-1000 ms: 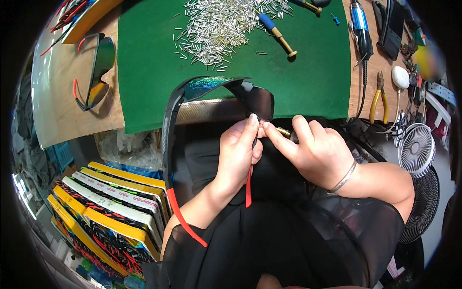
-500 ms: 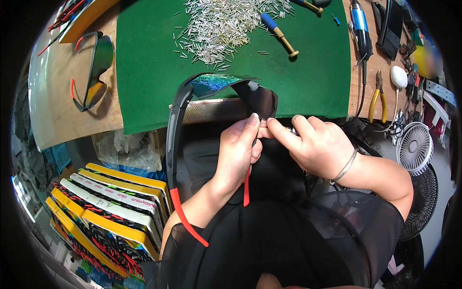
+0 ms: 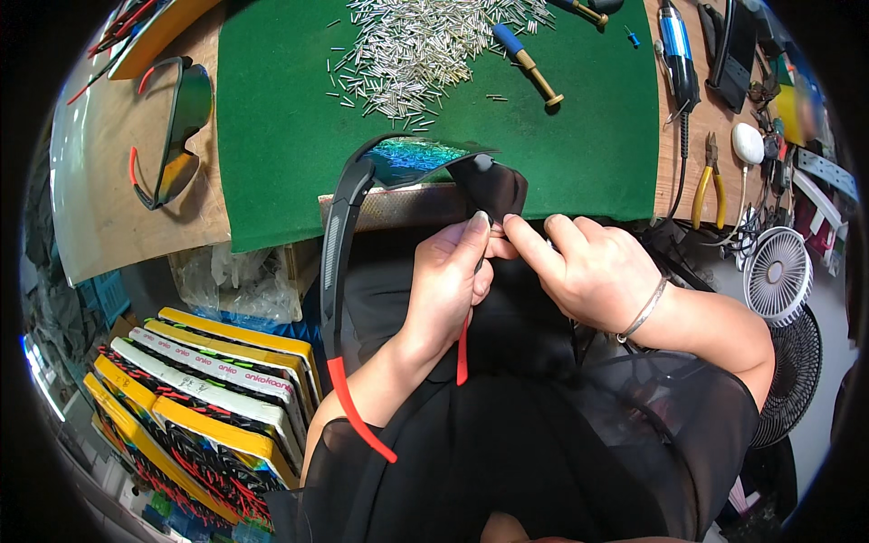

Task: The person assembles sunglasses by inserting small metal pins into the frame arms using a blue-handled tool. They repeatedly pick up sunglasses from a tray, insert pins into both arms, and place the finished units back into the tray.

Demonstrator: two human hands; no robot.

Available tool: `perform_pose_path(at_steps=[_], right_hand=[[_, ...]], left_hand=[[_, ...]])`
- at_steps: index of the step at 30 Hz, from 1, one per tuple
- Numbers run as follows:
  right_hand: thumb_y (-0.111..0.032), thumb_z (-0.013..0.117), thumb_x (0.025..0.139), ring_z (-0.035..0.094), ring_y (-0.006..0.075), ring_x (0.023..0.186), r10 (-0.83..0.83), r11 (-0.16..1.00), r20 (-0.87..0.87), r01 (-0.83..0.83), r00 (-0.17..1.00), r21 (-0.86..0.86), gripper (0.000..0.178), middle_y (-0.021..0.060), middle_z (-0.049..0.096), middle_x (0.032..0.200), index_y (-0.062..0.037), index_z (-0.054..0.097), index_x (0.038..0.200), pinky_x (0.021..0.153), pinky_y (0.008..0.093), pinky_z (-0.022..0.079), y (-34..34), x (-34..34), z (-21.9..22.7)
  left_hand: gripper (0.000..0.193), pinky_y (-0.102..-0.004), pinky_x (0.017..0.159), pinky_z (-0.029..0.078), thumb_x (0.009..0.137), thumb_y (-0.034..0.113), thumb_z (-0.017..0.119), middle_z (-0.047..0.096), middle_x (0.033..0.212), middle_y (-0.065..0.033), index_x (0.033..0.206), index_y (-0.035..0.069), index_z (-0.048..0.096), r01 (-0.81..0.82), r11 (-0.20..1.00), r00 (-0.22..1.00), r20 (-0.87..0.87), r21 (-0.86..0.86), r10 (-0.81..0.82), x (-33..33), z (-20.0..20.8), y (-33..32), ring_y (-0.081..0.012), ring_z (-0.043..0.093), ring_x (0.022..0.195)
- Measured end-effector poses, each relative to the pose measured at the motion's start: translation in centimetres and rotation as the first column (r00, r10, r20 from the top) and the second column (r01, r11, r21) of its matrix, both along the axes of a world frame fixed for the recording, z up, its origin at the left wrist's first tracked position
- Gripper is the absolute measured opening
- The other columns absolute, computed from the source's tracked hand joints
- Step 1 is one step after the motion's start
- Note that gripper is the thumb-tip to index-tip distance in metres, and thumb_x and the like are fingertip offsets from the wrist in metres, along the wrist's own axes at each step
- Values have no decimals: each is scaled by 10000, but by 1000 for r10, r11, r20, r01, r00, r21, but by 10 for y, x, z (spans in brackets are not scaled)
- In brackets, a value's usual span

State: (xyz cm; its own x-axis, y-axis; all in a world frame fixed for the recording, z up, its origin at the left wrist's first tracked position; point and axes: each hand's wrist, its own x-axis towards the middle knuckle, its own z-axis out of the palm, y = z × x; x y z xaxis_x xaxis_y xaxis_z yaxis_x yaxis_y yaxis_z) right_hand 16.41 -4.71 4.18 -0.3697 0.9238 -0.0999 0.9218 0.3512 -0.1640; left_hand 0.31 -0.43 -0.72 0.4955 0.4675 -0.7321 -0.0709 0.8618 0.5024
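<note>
A pair of wraparound sunglasses (image 3: 337, 262), with a black frame, red arm tips and a blue-green mirrored lens (image 3: 412, 156), is held above my lap at the bench edge. My left hand (image 3: 453, 267) is closed on its near arm, thumb on top by the hinge; a red tip (image 3: 463, 353) hangs below. My right hand (image 3: 593, 271) is curled, its index fingertip meeting the left thumb at the hinge. Whatever lies inside its fingers is hidden. A pile of small silvery metal pins (image 3: 412, 63) lies on the green mat (image 3: 281, 136) beyond.
A blue-and-brass hand tool (image 3: 529, 65) lies beside the pins. Second sunglasses (image 3: 186, 118) rest at left. Yellow-handled pliers (image 3: 711, 185), a corded rotary tool (image 3: 681, 63) and a white fan (image 3: 778, 271) are at right. Yellow and white padded racks (image 3: 217, 425) stand lower left.
The sunglasses have shifted slightly to the right and turned a little, showing more of the mirrored lens. Both hands stay together at the hinge; the right fingers have moved slightly.
</note>
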Motion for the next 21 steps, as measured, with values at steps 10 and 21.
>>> perform_pose_path(at_steps=[10, 21], right_hand=[[-161, 530, 763, 532, 160, 500, -18, 999, -40, 16, 999, -36, 353, 58, 482, 646, -57, 523, 1100, 415, 258, 456, 2, -2, -3], [-159, 539, 745, 559, 176, 519, -13, 999, 0, 13, 1000, -41, 362, 67, 504, 637, -47, 534, 1090, 442, 262, 481, 3, -6, 1]], left_hand=[[338, -181, 370, 256, 938, 252, 422, 539, 637, -12, 779, -7, 570, 13, 1000, 1000, 5, -6, -13, -1, -1, 3, -23, 340, 416], [354, -175, 364, 251, 942, 266, 418, 486, 582, 7, 740, 9, 551, 23, 1000, 1000, 15, 4, -23, 0, -2, 3, -20, 330, 404]])
